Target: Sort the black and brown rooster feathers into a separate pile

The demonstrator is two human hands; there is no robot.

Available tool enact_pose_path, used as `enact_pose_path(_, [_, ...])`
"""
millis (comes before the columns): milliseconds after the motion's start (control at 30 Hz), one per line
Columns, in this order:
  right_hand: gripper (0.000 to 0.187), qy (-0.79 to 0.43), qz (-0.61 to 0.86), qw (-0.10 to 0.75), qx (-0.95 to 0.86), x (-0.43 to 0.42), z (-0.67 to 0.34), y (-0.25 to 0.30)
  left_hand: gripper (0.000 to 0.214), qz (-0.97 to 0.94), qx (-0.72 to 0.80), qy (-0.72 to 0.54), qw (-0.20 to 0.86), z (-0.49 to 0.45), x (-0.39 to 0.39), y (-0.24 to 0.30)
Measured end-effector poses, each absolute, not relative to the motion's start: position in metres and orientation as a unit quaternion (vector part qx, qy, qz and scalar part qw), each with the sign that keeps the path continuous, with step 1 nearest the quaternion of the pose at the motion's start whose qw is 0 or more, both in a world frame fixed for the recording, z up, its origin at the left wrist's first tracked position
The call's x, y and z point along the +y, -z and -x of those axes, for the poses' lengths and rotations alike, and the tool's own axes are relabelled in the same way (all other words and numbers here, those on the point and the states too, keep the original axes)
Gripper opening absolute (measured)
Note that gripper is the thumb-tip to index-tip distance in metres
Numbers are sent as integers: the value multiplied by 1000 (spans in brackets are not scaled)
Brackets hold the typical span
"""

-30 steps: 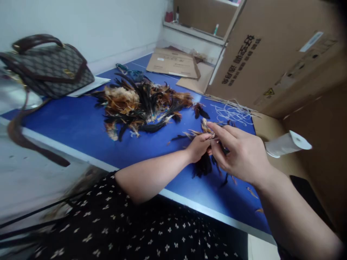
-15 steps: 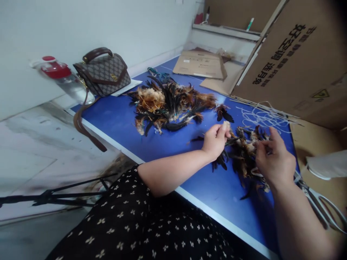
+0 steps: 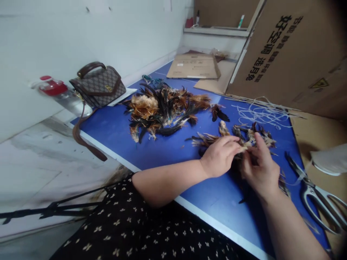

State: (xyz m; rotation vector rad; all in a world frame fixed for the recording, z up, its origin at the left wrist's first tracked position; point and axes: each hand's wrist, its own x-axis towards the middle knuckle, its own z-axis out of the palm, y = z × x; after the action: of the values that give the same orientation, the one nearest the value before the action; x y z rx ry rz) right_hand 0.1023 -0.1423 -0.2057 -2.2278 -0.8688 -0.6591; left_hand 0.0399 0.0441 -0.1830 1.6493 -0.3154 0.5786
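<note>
My left hand (image 3: 221,155) is closed, its fingertips pinching the pale base end of a feather bundle (image 3: 242,148). Close against it, my right hand (image 3: 260,171) grips the same bundle between thumb and fingers. Dark feathers hang beneath the hands, partly hidden by them. Just behind my left hand lies a pale tuft of feathers (image 3: 223,128). More brown and black feathers (image 3: 262,135) lie beyond my right hand. A large pile of brown and black feathers (image 3: 165,108) spreads over the blue tabletop (image 3: 119,141) to the left.
Scissors (image 3: 311,195) lie right of my right forearm, near a white roll (image 3: 329,159). Tangled white string (image 3: 262,113) lies behind the hands, before a large cardboard sheet (image 3: 292,61). A handbag (image 3: 99,86) and a red-capped water bottle (image 3: 63,97) stand at the far left.
My left hand has let go of the pale tuft, which now lies on the table, and moved right to meet my right hand at the bundle. The view has shifted slightly.
</note>
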Motion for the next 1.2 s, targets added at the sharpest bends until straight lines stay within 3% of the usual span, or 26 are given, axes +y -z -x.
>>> enact_pose_path(167, [65,227,816,389,-364,-136,-95,207,24,-778,-134,-194,582,-46,46,196])
enact_pose_path(333, [59,173,795,449,-370,-143,-99,211,26,-765,-56,-179,617,-52,48,204])
enact_pose_path(567, [28,251,792,430,-353,-148,-108,211,33,-747,3,-190,637,-56,52,209])
enact_pose_path(833, [39,304,818,317,-371,-148,-109,209,24,-746,-70,-242,616,-42,46,194])
enact_pose_path(1033, [66,251,783,413,-391,-139,-98,207,37,-775,-72,-166,606,-47,40,217])
enact_pose_path(1200, [62,201,777,435,-408,-147,-100,202,39,-764,-69,-173,618,-56,44,225])
